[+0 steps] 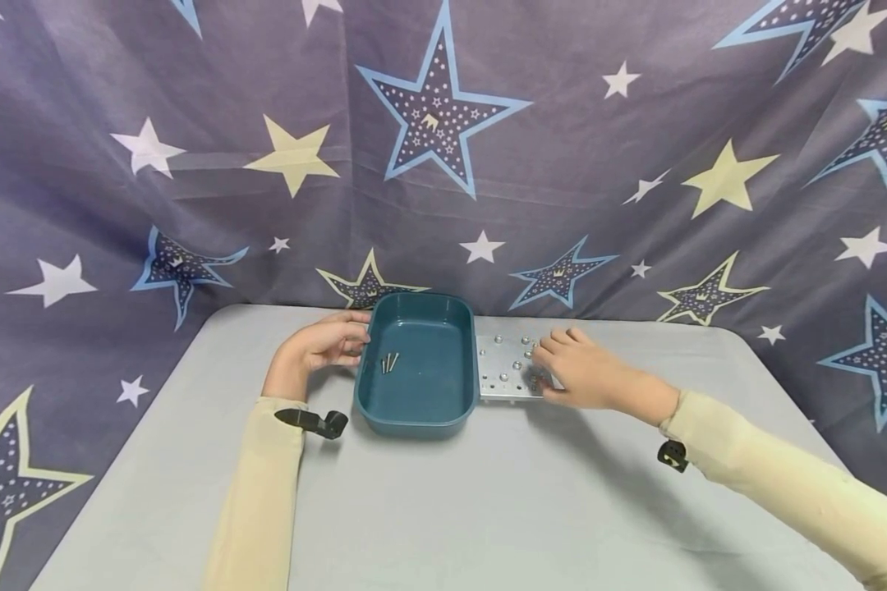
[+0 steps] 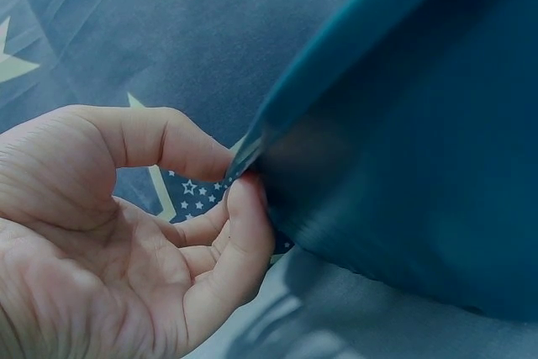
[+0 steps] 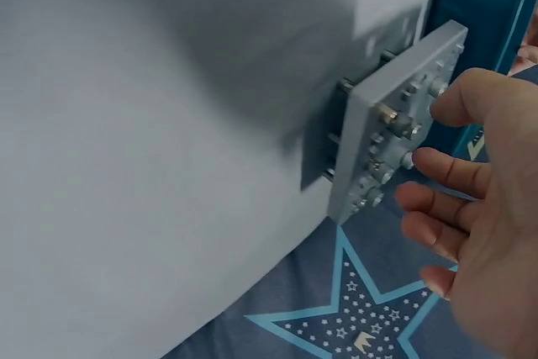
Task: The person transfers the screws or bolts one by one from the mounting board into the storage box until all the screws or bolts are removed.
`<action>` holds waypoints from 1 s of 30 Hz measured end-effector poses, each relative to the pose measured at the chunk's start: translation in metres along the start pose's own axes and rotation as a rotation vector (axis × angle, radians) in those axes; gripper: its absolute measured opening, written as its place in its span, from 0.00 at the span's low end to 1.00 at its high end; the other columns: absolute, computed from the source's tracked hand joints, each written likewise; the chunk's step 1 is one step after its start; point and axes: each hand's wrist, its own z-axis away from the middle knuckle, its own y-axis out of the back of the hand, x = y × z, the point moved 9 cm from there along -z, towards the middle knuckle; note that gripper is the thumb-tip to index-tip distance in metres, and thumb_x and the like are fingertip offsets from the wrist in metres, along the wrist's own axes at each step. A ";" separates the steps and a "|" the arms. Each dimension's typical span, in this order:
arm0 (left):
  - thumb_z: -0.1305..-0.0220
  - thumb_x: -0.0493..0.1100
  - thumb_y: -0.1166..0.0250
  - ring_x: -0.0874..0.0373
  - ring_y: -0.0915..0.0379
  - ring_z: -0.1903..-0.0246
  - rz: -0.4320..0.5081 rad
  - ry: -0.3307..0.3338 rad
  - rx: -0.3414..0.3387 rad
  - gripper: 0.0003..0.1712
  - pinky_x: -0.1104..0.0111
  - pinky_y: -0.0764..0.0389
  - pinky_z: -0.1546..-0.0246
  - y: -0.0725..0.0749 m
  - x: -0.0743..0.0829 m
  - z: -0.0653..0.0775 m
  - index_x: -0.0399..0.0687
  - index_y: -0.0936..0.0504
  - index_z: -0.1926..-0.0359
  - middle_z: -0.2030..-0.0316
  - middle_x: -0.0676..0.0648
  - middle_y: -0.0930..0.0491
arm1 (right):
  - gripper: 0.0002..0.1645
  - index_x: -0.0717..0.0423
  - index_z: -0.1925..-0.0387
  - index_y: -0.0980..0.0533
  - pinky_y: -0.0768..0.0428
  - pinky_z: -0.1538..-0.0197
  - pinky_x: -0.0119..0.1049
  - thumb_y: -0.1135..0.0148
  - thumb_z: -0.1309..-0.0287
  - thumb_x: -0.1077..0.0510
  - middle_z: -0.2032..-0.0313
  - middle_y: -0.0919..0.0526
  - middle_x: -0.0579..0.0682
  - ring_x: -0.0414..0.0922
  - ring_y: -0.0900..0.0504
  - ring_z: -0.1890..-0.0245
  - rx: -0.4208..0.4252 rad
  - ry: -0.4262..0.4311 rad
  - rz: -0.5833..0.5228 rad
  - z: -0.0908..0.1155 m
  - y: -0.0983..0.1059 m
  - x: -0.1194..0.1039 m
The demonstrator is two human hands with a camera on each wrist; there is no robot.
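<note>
A teal plastic tray point(image 1: 414, 428) stands near the table's back edge. My left hand point(image 1: 333, 338) is at its left side; in the left wrist view the thumb and index finger pinch the tray's rim point(image 2: 315, 52). Several thin screws point(image 1: 389, 362) lie inside the tray. Just right of it is a silver metal plate point(image 1: 494, 361) with holes and several bolts, some protruding below. Over the plate's right part is my right hand point(image 1: 580, 369). In the right wrist view its thumb and loosely bent fingers stand apart, fingertips close to the bolt heads point(image 3: 408, 160).
A grey-white table point(image 1: 443, 509) lies under everything. Behind it hangs a dark curtain point(image 1: 281, 263) printed with stars. Dark straps with small devices are on both wrists, over cream sleeves point(image 1: 259, 501).
</note>
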 end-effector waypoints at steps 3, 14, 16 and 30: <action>0.37 0.32 0.46 0.67 0.24 0.74 -0.002 0.001 -0.003 0.40 0.72 0.19 0.67 0.000 -0.001 0.000 0.35 0.49 0.25 0.69 0.56 0.21 | 0.19 0.54 0.59 0.23 0.30 0.51 0.43 0.30 0.46 0.48 0.65 0.25 0.46 0.45 0.29 0.60 0.007 0.008 -0.003 0.003 -0.005 0.000; 0.36 0.32 0.47 0.67 0.23 0.72 -0.012 -0.004 -0.006 0.39 0.72 0.19 0.66 0.000 -0.001 -0.002 0.34 0.49 0.26 0.68 0.56 0.21 | 0.16 0.49 0.68 0.30 0.34 0.56 0.39 0.30 0.51 0.52 0.70 0.30 0.42 0.43 0.32 0.66 0.044 0.009 -0.018 0.009 -0.018 0.001; 0.36 0.32 0.47 0.67 0.23 0.72 -0.009 -0.003 -0.005 0.39 0.72 0.19 0.66 0.000 -0.002 -0.002 0.35 0.49 0.26 0.68 0.56 0.21 | 0.16 0.49 0.69 0.30 0.35 0.57 0.38 0.29 0.51 0.52 0.70 0.30 0.42 0.43 0.33 0.66 0.052 0.009 -0.019 0.009 -0.018 0.001; 0.36 0.31 0.47 0.68 0.24 0.73 -0.005 -0.006 0.002 0.38 0.73 0.18 0.67 0.001 -0.003 -0.004 0.34 0.49 0.26 0.70 0.56 0.22 | 0.16 0.50 0.73 0.31 0.36 0.58 0.37 0.29 0.52 0.62 0.73 0.30 0.42 0.41 0.31 0.70 0.161 0.046 -0.027 0.013 -0.012 -0.006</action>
